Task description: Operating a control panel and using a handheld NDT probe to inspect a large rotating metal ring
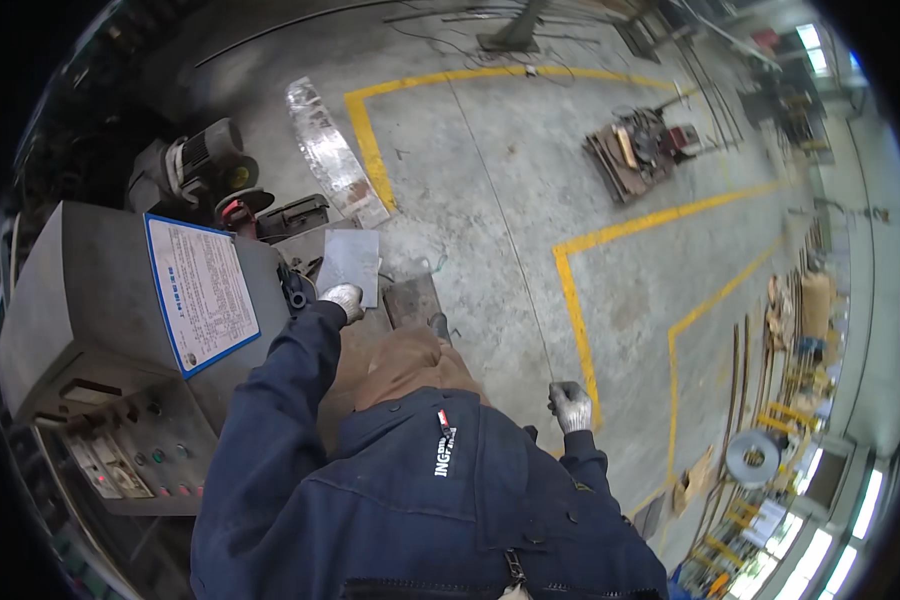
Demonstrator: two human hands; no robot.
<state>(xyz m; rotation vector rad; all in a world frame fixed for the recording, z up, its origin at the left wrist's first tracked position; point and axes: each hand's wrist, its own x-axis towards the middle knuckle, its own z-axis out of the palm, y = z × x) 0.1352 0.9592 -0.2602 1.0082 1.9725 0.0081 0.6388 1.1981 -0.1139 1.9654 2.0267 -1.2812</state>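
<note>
Grey machine cabinet (90, 300) on the person's left, a blue-framed notice sheet (202, 292) on its top and a button panel (140, 450) on its near face. Motor (195, 155) behind it. Flat grey metal sheet (350, 262) lies at the machine's table edge. Left hand (342, 300), gloved, fingers closed on the sheet's near corner. Right hand (570, 405), gloved, loosely curled, holding nothing, hanging over the concrete floor (490, 180) beside a yellow line (575, 310).

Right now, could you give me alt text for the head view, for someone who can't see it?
A gloved left hand holds a grey metal sheet beside a grey machine. The gloved right hand hangs free over a concrete floor with yellow lines.
</note>
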